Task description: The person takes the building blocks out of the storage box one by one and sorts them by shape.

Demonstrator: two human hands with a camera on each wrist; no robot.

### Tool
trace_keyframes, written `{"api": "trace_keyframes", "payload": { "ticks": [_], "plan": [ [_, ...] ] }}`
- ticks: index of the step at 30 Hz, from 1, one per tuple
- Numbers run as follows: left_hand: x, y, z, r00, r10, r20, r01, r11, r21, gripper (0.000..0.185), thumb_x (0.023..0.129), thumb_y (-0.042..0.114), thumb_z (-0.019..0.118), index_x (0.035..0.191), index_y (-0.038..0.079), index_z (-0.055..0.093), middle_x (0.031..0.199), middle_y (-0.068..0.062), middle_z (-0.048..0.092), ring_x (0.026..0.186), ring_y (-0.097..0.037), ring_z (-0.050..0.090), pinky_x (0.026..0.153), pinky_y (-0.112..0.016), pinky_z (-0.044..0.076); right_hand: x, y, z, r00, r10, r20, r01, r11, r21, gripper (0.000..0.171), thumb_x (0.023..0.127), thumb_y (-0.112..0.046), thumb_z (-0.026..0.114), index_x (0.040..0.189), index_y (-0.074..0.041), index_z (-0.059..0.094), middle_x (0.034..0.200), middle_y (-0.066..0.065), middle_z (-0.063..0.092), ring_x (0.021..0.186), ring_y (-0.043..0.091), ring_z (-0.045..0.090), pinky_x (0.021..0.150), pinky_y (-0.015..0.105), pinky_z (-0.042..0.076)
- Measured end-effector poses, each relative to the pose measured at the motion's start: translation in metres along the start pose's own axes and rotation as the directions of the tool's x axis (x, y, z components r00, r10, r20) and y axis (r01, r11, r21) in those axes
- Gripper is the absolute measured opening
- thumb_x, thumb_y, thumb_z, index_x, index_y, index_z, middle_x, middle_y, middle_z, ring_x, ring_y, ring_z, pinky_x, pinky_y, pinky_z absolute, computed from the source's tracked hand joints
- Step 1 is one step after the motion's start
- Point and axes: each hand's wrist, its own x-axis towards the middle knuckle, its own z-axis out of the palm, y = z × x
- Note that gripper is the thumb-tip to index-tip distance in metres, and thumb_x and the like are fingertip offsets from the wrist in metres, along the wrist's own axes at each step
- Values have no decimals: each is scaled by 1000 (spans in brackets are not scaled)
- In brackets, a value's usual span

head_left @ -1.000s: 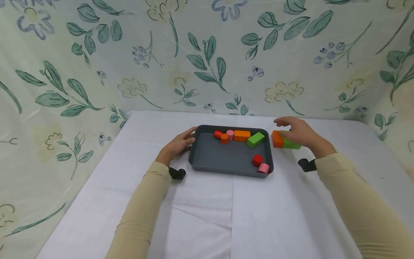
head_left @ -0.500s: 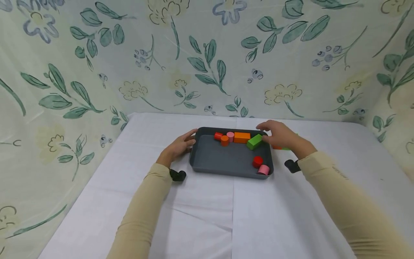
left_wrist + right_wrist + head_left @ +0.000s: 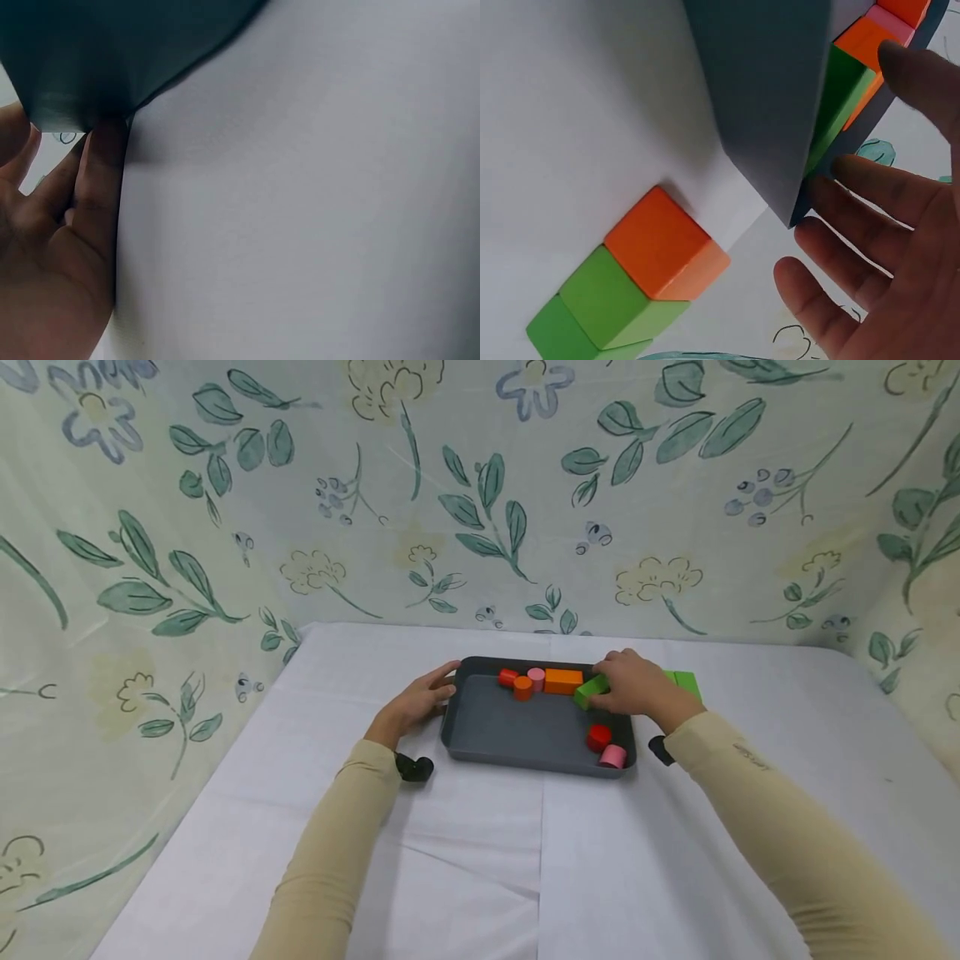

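Observation:
A grey tray (image 3: 525,767) lies mid-table and holds a green block (image 3: 587,692), an orange block (image 3: 562,680) and several small cylinders. My left hand (image 3: 416,700) rests with straight fingers against the tray's left wall (image 3: 112,45). My right hand (image 3: 637,687) hovers over the tray's far right corner, its fingertips at the green block. In the right wrist view that hand (image 3: 885,247) is spread, with the thumb above the green block (image 3: 838,101) and the fingers outside the tray wall (image 3: 765,97). It grips nothing.
Just right of the tray an orange cube (image 3: 664,247) and green blocks (image 3: 607,300) lie in a row on the white cloth; in the head view only a green block (image 3: 685,682) shows behind my hand. Floral cloth walls (image 3: 480,510) enclose the table.
My right hand has moved left, from the blocks beside the tray to the tray's far right corner at the green block. The left hand has stayed on the tray's left wall.

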Motion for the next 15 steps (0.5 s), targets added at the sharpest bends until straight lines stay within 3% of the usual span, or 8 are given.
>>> {"api": "trace_keyframes", "payload": {
  "ticks": [5, 12, 15],
  "plan": [
    [0, 0, 1, 1000, 5, 2, -5, 1000, -4, 56, 106, 18, 45, 157, 36, 27, 167, -6, 23, 154, -29, 25, 124, -50, 32, 4, -3, 0, 999, 31, 14, -30, 998, -49, 37, 88, -32, 73, 108, -1, 73, 101, 15, 66, 90, 28, 52, 75, 38, 53],
    [0, 0, 2, 1000, 6, -1, -6, 1000, 1, 56, 106, 18, 45, 157, 35, 27, 167, -6, 23, 154, -29, 25, 124, -49, 32, 2, -8, 0, 997, -62, 48, 59, 996, 59, 37, 87, -19, 74, 118, 2, 69, 122, 20, 65, 107, 34, 55, 98, 50, 55],
    [0, 1, 2, 1000, 4, -3, -4, 1000, 3, 57, 106, 18, 45, 157, 35, 27, 167, -6, 23, 154, -29, 26, 124, -49, 32, 2, -8, 2, 994, -58, 93, 47, 991, 126, 41, 86, -17, 74, 121, 2, 66, 118, 18, 65, 103, 32, 57, 96, 48, 56]
  ]
}}
